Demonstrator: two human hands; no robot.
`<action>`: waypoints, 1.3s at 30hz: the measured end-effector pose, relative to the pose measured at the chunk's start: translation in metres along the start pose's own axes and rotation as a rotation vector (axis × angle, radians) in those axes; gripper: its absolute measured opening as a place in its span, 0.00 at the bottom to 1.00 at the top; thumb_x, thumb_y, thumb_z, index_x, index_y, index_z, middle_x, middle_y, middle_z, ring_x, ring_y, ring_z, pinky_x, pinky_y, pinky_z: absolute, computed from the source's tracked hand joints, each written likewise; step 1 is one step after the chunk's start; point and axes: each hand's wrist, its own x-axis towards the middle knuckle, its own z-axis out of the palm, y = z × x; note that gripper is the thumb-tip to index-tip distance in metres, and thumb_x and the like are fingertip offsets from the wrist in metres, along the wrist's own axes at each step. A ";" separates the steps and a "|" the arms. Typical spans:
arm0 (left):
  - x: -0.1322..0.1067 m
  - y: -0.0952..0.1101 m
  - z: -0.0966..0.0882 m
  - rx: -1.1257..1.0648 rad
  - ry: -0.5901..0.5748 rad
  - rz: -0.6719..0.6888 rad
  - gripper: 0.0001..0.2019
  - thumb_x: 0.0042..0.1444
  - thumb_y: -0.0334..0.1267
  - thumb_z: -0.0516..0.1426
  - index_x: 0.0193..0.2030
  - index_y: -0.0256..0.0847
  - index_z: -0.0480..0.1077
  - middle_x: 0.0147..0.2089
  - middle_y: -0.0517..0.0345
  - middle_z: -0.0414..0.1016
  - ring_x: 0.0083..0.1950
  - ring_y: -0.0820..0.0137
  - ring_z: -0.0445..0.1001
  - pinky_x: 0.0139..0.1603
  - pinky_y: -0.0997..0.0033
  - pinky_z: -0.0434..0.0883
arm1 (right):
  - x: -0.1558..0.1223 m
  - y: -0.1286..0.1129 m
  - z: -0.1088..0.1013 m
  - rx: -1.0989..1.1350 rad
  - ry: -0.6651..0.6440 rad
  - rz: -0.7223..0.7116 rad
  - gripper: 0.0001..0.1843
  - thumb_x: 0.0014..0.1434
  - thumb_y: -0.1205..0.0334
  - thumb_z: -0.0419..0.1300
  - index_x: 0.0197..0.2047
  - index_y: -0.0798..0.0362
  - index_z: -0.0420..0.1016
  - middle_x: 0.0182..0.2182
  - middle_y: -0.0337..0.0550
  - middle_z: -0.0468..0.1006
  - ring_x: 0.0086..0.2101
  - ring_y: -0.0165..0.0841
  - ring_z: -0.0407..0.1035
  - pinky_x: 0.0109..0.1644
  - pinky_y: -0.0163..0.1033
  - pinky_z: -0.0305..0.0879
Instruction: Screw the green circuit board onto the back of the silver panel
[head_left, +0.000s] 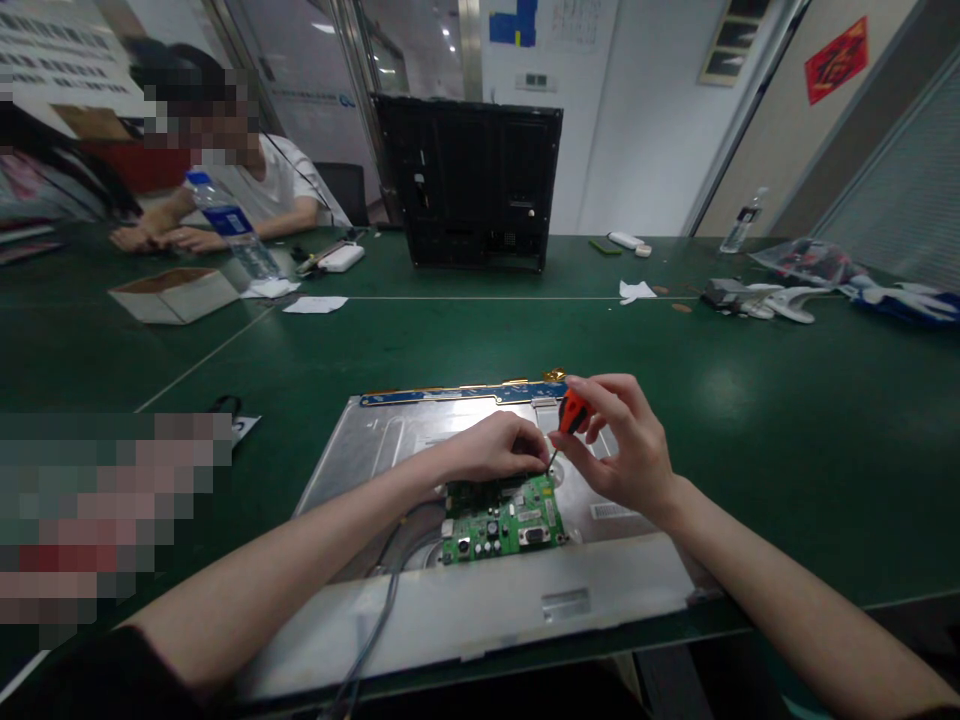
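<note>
R hand (626, 455) clamped on orange screwdriver (574, 410), tip at far edge of green circuit board (506, 520), which lies on metal panel (375, 440). L hand (499, 450) curled at that edge; can't tell if it pinches anything. Best keep driver upright, board pinned. L knuckles crowd the tip. Cables (390, 590) trail near, tabletop (787, 420) cluttered further out.

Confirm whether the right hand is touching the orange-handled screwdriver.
Touching. In the head view the right hand pinches the orange-handled screwdriver between thumb and fingers, with no gap at the handle.
</note>
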 end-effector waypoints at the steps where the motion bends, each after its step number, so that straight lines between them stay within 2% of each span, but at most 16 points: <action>1: 0.000 0.000 0.000 -0.001 -0.005 0.000 0.05 0.55 0.34 0.60 0.34 0.36 0.76 0.30 0.58 0.76 0.32 0.70 0.71 0.34 0.73 0.65 | -0.001 0.000 0.001 0.009 -0.003 0.003 0.32 0.59 0.67 0.60 0.64 0.42 0.56 0.43 0.43 0.66 0.27 0.24 0.66 0.23 0.31 0.70; 7: 0.000 -0.003 0.000 -0.006 -0.030 0.003 0.05 0.55 0.34 0.59 0.36 0.36 0.76 0.31 0.58 0.77 0.33 0.70 0.72 0.35 0.74 0.65 | -0.006 0.004 0.004 0.092 -0.027 0.037 0.38 0.57 0.73 0.56 0.67 0.45 0.48 0.42 0.44 0.69 0.31 0.29 0.69 0.23 0.31 0.70; 12: 0.000 -0.002 0.000 -0.005 -0.014 0.009 0.04 0.56 0.33 0.60 0.35 0.36 0.76 0.31 0.59 0.77 0.33 0.71 0.72 0.36 0.74 0.66 | -0.004 0.005 0.003 0.078 -0.019 -0.005 0.37 0.58 0.69 0.59 0.66 0.43 0.50 0.42 0.44 0.69 0.30 0.28 0.68 0.22 0.31 0.69; 16: 0.000 -0.001 0.000 -0.002 0.001 0.005 0.05 0.55 0.34 0.60 0.31 0.36 0.75 0.28 0.62 0.74 0.30 0.73 0.70 0.33 0.76 0.64 | -0.001 0.003 0.001 0.018 -0.009 -0.017 0.33 0.60 0.65 0.60 0.65 0.39 0.54 0.45 0.43 0.65 0.28 0.25 0.66 0.22 0.31 0.69; 20: 0.000 -0.001 0.001 -0.005 0.000 0.008 0.06 0.56 0.34 0.60 0.30 0.36 0.75 0.28 0.61 0.74 0.30 0.73 0.70 0.33 0.76 0.64 | 0.000 0.002 0.000 0.004 -0.034 -0.032 0.35 0.61 0.66 0.59 0.67 0.39 0.51 0.41 0.41 0.67 0.27 0.25 0.67 0.23 0.31 0.70; 26: 0.000 -0.003 0.000 -0.003 -0.016 0.006 0.04 0.55 0.34 0.60 0.36 0.37 0.76 0.32 0.59 0.77 0.33 0.70 0.72 0.37 0.73 0.66 | -0.005 0.004 0.004 0.060 -0.020 -0.007 0.38 0.60 0.69 0.57 0.68 0.42 0.46 0.39 0.41 0.71 0.27 0.27 0.68 0.23 0.31 0.69; 31: 0.001 -0.005 0.001 -0.005 -0.021 0.006 0.05 0.56 0.35 0.60 0.37 0.37 0.76 0.33 0.58 0.78 0.33 0.70 0.72 0.36 0.73 0.66 | -0.007 0.005 0.005 0.101 -0.035 0.023 0.37 0.57 0.71 0.57 0.66 0.45 0.48 0.43 0.45 0.71 0.30 0.28 0.69 0.23 0.31 0.70; 39: 0.000 0.000 0.001 -0.002 0.010 0.003 0.07 0.55 0.33 0.60 0.27 0.37 0.74 0.25 0.63 0.72 0.28 0.73 0.68 0.33 0.75 0.63 | -0.001 0.003 0.001 -0.007 -0.019 -0.028 0.33 0.60 0.65 0.61 0.65 0.40 0.55 0.43 0.43 0.67 0.29 0.27 0.68 0.23 0.31 0.70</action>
